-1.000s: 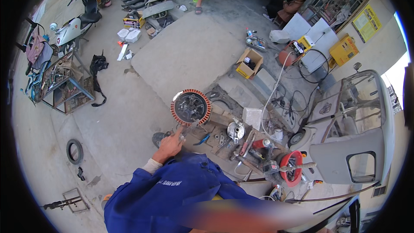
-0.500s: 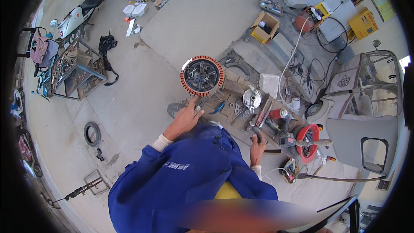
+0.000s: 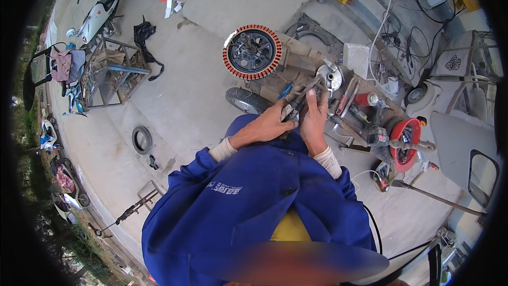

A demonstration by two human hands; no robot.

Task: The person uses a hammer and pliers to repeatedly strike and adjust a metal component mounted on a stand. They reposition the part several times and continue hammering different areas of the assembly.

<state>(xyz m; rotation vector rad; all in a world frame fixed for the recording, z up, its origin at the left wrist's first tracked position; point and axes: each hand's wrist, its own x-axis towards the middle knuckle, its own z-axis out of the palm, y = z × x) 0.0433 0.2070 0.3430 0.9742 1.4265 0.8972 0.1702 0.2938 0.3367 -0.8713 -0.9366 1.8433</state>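
My left hand (image 3: 269, 126) and my right hand (image 3: 315, 119) are close together in front of my body, at the near edge of the wooden bench (image 3: 296, 63). Dark, greasy metal pieces (image 3: 297, 104) are held between them; their exact kind is hard to make out. The left fingers close around a greyish piece, while the right thumb and fingers press on a dark, long part that points away from me. Just beyond lie blue-handled pliers (image 3: 286, 90) and a silver brake hub plate (image 3: 330, 77). A motor stator (image 3: 276, 53) ringed with copper coils sits at the bench's far left.
Right of my hands are a red spray can (image 3: 366, 99), long-handled tools (image 3: 346, 98) and a red bowl (image 3: 411, 163) of metal parts. A wheel (image 3: 246, 100) is beside the bench's left side. A loose tyre (image 3: 142, 140) and a metal-framed cart (image 3: 114, 71) stand farther left.
My hands have come together, the right one moving left from the tools on the bench. Both now work on dark metal pieces. The whole view has shifted, with the bench appearing higher and further right.
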